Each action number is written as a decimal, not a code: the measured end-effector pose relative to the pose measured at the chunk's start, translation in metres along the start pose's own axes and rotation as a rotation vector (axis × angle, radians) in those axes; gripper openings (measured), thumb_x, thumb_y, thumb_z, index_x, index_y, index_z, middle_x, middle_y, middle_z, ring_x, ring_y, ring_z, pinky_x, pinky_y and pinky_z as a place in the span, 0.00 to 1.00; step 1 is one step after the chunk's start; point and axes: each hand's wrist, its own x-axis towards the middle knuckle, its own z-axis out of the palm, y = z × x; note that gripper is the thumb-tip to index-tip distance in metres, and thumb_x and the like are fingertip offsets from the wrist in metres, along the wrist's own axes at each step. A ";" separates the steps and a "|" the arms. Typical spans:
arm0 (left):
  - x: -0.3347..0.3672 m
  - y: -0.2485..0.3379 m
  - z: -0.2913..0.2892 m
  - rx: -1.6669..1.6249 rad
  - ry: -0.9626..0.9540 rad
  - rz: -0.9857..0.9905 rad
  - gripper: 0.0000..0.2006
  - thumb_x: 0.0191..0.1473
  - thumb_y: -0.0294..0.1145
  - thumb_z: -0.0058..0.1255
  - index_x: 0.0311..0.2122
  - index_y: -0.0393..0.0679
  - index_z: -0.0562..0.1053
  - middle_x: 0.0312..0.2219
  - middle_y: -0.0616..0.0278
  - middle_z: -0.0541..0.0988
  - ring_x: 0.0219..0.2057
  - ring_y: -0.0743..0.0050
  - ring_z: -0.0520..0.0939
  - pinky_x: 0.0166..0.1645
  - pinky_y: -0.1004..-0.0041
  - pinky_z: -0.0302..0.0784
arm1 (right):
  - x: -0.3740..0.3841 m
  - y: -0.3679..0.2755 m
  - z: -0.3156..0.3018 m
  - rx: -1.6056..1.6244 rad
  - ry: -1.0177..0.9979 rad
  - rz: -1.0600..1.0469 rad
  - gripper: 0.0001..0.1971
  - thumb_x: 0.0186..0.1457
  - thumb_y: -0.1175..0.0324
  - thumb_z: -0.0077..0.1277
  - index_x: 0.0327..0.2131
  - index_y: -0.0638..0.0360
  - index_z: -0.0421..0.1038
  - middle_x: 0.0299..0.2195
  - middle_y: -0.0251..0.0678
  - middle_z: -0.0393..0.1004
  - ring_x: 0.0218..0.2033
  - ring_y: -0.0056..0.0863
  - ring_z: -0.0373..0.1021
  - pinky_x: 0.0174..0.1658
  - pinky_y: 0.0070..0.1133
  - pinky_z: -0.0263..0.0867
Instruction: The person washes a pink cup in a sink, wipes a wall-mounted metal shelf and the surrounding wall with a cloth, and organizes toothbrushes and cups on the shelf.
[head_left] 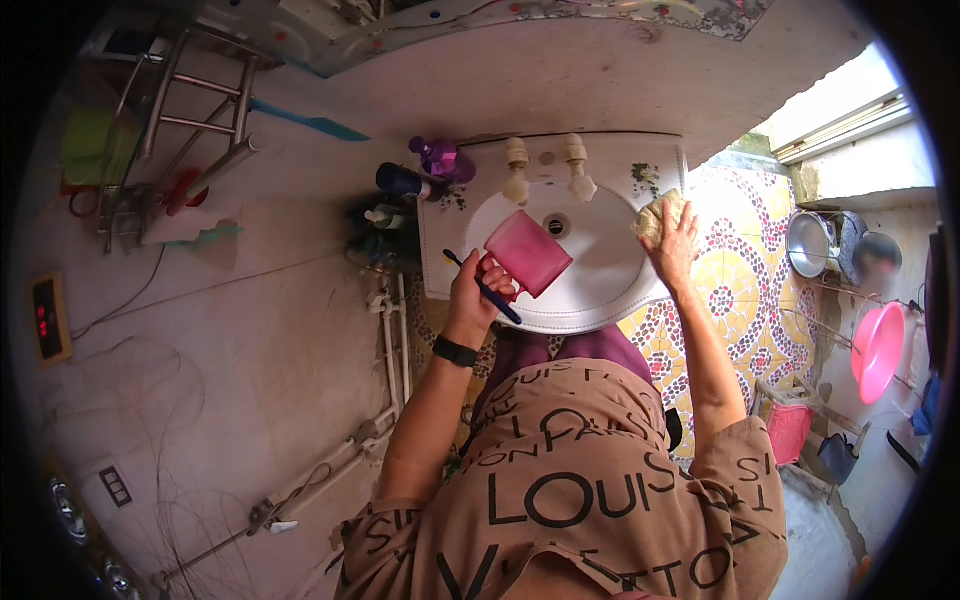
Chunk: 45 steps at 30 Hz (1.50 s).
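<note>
At the upper left of the frame, a shiny tubular metal rack (243,110) hangs by the wall. Left of upper centre is a glossy purple plastic bottle (445,162). Mid-frame, the left hand (482,288) has its fingers curled around the handle of a translucent pink plastic mug (532,252) and a slim dark-blue stick (506,309), above the smooth white oval-bowled sink (560,317). Right of centre, the right hand (673,246) has its fingers gripping a rough beige pad (653,216) at the sink's edge.
</note>
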 end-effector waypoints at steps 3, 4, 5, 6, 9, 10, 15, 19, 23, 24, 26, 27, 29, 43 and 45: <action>-0.010 0.002 0.010 -0.033 -0.040 -0.024 0.18 0.59 0.44 0.42 0.20 0.49 0.63 0.11 0.74 0.58 0.15 0.82 0.59 0.24 0.80 0.57 | 0.002 0.038 0.033 0.011 -0.084 0.049 0.36 0.42 0.58 0.60 0.57 0.40 0.57 0.60 0.49 0.49 0.57 0.56 0.52 0.52 0.46 0.57; -0.014 0.002 0.016 -0.032 -0.037 -0.010 0.17 0.59 0.44 0.43 0.19 0.50 0.63 0.10 0.74 0.57 0.14 0.83 0.58 0.22 0.81 0.55 | 0.005 0.047 0.042 -0.014 -0.110 0.049 0.33 0.42 0.60 0.59 0.54 0.44 0.59 0.58 0.46 0.52 0.53 0.54 0.54 0.52 0.43 0.57; -0.015 0.003 0.014 -0.034 -0.031 -0.004 0.17 0.59 0.44 0.43 0.19 0.50 0.63 0.10 0.74 0.57 0.14 0.83 0.58 0.22 0.81 0.55 | 0.008 0.052 0.046 -0.041 -0.142 0.045 0.30 0.42 0.62 0.58 0.52 0.48 0.62 0.55 0.42 0.56 0.50 0.52 0.57 0.53 0.41 0.58; -0.016 0.005 0.012 -0.001 -0.032 0.016 0.17 0.59 0.43 0.43 0.19 0.50 0.62 0.10 0.75 0.56 0.14 0.83 0.57 0.22 0.80 0.55 | 0.010 0.058 0.050 0.023 -0.085 0.020 0.24 0.42 0.66 0.55 0.47 0.50 0.65 0.48 0.37 0.61 0.44 0.48 0.59 0.47 0.40 0.62; -0.026 0.005 0.016 0.120 0.034 0.109 0.17 0.58 0.43 0.44 0.19 0.51 0.61 0.10 0.75 0.56 0.13 0.83 0.56 0.22 0.80 0.54 | 0.012 0.047 0.025 0.712 -0.193 0.228 0.18 0.46 0.71 0.50 0.43 0.54 0.66 0.46 0.42 0.66 0.41 0.37 0.66 0.43 0.27 0.66; -0.032 0.005 0.019 0.204 0.111 0.174 0.17 0.58 0.43 0.44 0.19 0.52 0.60 0.10 0.75 0.55 0.13 0.84 0.55 0.21 0.80 0.54 | 0.007 0.033 0.009 0.970 -0.187 0.299 0.19 0.48 0.70 0.47 0.46 0.56 0.63 0.44 0.42 0.68 0.38 0.31 0.69 0.41 0.25 0.67; -0.045 -0.003 0.033 0.382 0.242 0.384 0.17 0.58 0.43 0.44 0.20 0.51 0.59 0.11 0.74 0.55 0.13 0.83 0.56 0.22 0.79 0.54 | -0.035 -0.052 -0.043 1.606 -0.288 0.299 0.26 0.51 0.70 0.46 0.54 0.57 0.56 0.45 0.40 0.66 0.43 0.29 0.67 0.44 0.24 0.67; -0.046 -0.014 0.040 0.449 0.265 0.510 0.17 0.57 0.45 0.44 0.20 0.49 0.59 0.10 0.71 0.58 0.12 0.81 0.59 0.18 0.77 0.54 | -0.058 -0.138 -0.079 1.240 -0.243 -0.267 0.30 0.51 0.64 0.49 0.57 0.57 0.54 0.56 0.43 0.54 0.56 0.36 0.57 0.57 0.29 0.57; -0.052 -0.033 0.061 0.397 0.322 0.521 0.17 0.58 0.43 0.42 0.19 0.48 0.60 0.10 0.72 0.59 0.11 0.81 0.60 0.16 0.80 0.53 | -0.066 -0.217 -0.116 0.781 -0.004 -0.463 0.30 0.48 0.63 0.47 0.57 0.53 0.57 0.59 0.53 0.47 0.54 0.52 0.54 0.57 0.38 0.51; -0.056 -0.029 0.062 0.409 0.294 0.494 0.17 0.57 0.41 0.40 0.18 0.48 0.59 0.10 0.72 0.58 0.11 0.82 0.59 0.16 0.79 0.52 | -0.061 -0.221 -0.112 0.912 -0.042 -0.418 0.27 0.50 0.61 0.44 0.56 0.54 0.58 0.58 0.54 0.51 0.51 0.54 0.56 0.54 0.38 0.54; -0.065 -0.020 0.059 0.436 0.257 0.504 0.16 0.57 0.41 0.39 0.18 0.48 0.59 0.10 0.72 0.58 0.12 0.81 0.58 0.18 0.78 0.53 | -0.057 -0.231 -0.109 0.970 -0.007 -0.432 0.24 0.52 0.61 0.42 0.54 0.55 0.60 0.55 0.55 0.55 0.49 0.53 0.59 0.52 0.37 0.56; -0.068 -0.016 0.059 0.465 0.220 0.507 0.16 0.57 0.41 0.37 0.18 0.49 0.58 0.10 0.72 0.57 0.13 0.81 0.58 0.19 0.77 0.54 | -0.054 -0.236 -0.108 1.027 0.026 -0.441 0.22 0.54 0.61 0.40 0.52 0.57 0.63 0.53 0.55 0.59 0.47 0.52 0.61 0.50 0.36 0.58; -0.075 -0.019 0.065 0.456 0.228 0.536 0.17 0.57 0.41 0.38 0.18 0.49 0.57 0.10 0.72 0.56 0.13 0.81 0.57 0.20 0.77 0.54 | -0.041 -0.242 -0.103 1.152 -0.070 -0.302 0.19 0.57 0.61 0.37 0.47 0.61 0.65 0.47 0.56 0.65 0.43 0.50 0.64 0.47 0.35 0.60; -0.102 0.024 0.044 0.364 0.043 0.410 0.16 0.59 0.42 0.37 0.20 0.50 0.60 0.10 0.73 0.55 0.12 0.81 0.56 0.18 0.78 0.51 | -0.054 -0.266 -0.107 1.114 -0.154 -0.410 0.20 0.51 0.64 0.43 0.48 0.59 0.64 0.47 0.47 0.65 0.44 0.44 0.63 0.47 0.30 0.61; -0.113 0.025 0.051 0.345 0.016 0.383 0.14 0.58 0.40 0.40 0.21 0.50 0.60 0.10 0.74 0.53 0.12 0.82 0.52 0.18 0.78 0.49 | -0.032 -0.258 -0.091 1.121 -0.317 -0.327 0.18 0.55 0.61 0.41 0.46 0.62 0.66 0.37 0.44 0.72 0.34 0.34 0.70 0.38 0.23 0.67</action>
